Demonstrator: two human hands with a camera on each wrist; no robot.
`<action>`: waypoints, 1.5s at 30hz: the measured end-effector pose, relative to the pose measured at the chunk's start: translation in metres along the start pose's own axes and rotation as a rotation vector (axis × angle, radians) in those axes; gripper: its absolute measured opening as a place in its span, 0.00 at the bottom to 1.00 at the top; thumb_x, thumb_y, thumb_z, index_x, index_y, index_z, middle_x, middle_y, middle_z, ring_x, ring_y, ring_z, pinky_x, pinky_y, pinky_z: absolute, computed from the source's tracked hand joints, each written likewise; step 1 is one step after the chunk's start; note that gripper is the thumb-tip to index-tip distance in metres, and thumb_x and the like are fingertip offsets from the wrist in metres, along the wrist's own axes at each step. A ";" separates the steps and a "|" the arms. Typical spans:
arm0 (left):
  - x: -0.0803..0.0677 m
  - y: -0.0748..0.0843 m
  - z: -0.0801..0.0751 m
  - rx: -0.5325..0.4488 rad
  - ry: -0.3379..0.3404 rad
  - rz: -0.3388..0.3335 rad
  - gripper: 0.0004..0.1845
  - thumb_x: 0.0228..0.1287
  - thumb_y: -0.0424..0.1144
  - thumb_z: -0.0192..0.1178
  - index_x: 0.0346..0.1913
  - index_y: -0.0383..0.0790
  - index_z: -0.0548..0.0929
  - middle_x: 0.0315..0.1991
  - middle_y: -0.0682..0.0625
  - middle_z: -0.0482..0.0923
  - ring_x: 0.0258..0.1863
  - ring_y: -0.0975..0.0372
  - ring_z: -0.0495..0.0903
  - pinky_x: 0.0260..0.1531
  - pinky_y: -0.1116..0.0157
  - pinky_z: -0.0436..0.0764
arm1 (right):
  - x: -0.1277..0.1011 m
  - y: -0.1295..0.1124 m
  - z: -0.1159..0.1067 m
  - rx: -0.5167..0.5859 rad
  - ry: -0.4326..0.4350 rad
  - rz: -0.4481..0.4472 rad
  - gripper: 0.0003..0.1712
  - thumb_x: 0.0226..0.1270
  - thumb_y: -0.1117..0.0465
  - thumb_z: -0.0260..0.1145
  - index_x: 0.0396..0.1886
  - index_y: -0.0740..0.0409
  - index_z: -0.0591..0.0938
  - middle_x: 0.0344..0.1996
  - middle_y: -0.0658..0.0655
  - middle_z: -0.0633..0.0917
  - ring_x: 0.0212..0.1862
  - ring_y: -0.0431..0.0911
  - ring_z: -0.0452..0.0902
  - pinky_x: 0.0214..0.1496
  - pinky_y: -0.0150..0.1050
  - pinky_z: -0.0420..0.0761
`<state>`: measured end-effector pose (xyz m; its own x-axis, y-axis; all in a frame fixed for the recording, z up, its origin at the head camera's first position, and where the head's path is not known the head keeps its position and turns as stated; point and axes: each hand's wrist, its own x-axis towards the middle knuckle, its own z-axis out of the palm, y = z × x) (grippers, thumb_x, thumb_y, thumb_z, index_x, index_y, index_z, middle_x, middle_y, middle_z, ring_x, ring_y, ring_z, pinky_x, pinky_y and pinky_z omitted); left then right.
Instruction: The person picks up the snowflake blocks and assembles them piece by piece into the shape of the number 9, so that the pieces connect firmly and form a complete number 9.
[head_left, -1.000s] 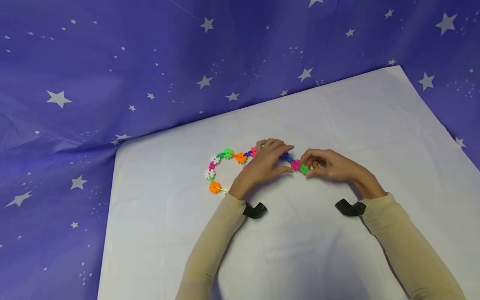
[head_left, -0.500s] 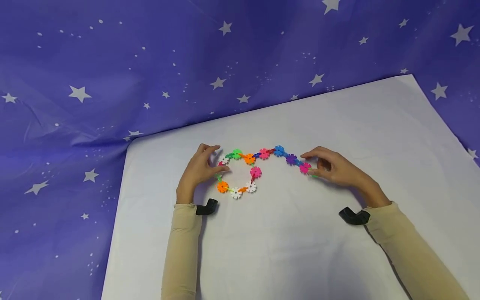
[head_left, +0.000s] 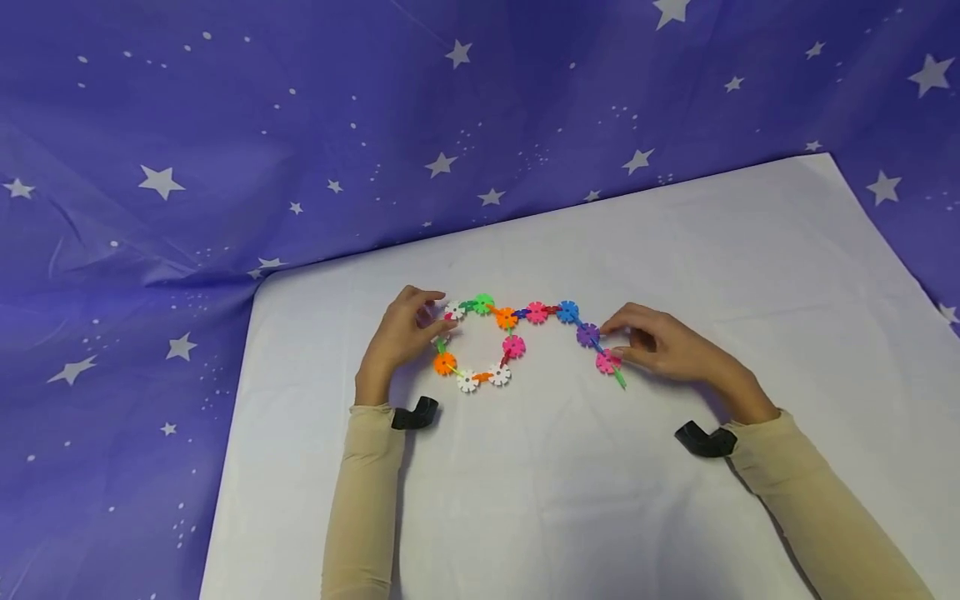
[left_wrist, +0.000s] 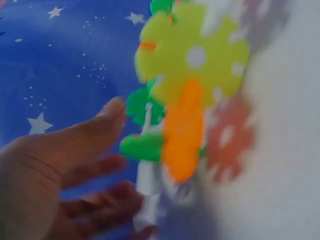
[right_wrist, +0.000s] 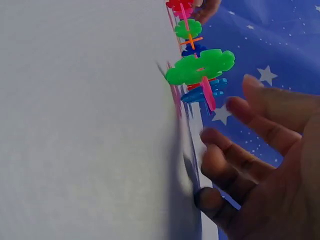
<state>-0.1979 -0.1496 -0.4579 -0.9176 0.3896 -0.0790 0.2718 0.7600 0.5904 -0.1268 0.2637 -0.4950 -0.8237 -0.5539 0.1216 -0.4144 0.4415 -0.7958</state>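
Note:
A chain of notched, flower-shaped plastic discs lies on the white-covered table. Its left part forms a ring, with an orange disc (head_left: pixel 445 363) at the lower left and a green disc (head_left: pixel 483 303) at the top. From the ring a tail runs right through a blue disc (head_left: pixel 567 312) and a purple disc (head_left: pixel 588 335) to a pink disc (head_left: pixel 607 361) and a green end disc (right_wrist: pixel 201 67). My left hand (head_left: pixel 399 340) is at the ring's left side, thumb and fingers apart, covering part of it. Beside the tail's end, my right hand (head_left: pixel 663 342) has spread fingers and grips nothing.
White cloth covers the table (head_left: pixel 540 500). Behind it hangs a purple star-patterned cloth (head_left: pixel 375 125). Black curved pieces, one at the left wrist (head_left: pixel 415 413) and one at the right wrist (head_left: pixel 705 439), stick out from the sleeves.
My left hand has moved left from the tail to the ring. The tail's end has swung toward me, and my right hand has let go of the green end disc.

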 end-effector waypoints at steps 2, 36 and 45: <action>-0.003 0.002 -0.003 0.024 -0.048 -0.061 0.30 0.58 0.47 0.71 0.60 0.36 0.78 0.43 0.41 0.76 0.39 0.53 0.76 0.44 0.57 0.76 | 0.002 -0.003 0.002 -0.022 -0.003 -0.006 0.24 0.63 0.65 0.69 0.59 0.56 0.79 0.54 0.55 0.79 0.34 0.38 0.69 0.34 0.32 0.72; 0.010 0.005 0.017 -0.249 0.017 0.125 0.24 0.64 0.41 0.66 0.61 0.34 0.77 0.53 0.41 0.80 0.50 0.52 0.82 0.53 0.58 0.79 | 0.007 -0.014 0.006 -0.028 -0.075 0.019 0.28 0.66 0.68 0.65 0.66 0.54 0.74 0.34 0.48 0.77 0.31 0.38 0.69 0.33 0.31 0.73; 0.011 0.007 0.023 -0.242 -0.033 0.149 0.25 0.65 0.41 0.65 0.62 0.34 0.76 0.54 0.43 0.82 0.50 0.54 0.83 0.55 0.58 0.78 | 0.009 -0.017 0.018 -0.198 -0.042 0.048 0.29 0.66 0.62 0.67 0.67 0.50 0.74 0.45 0.51 0.78 0.33 0.37 0.69 0.34 0.32 0.73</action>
<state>-0.1998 -0.1280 -0.4734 -0.8617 0.5074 -0.0006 0.3224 0.5485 0.7715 -0.1205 0.2386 -0.4907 -0.8290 -0.5563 0.0580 -0.4465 0.5959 -0.6675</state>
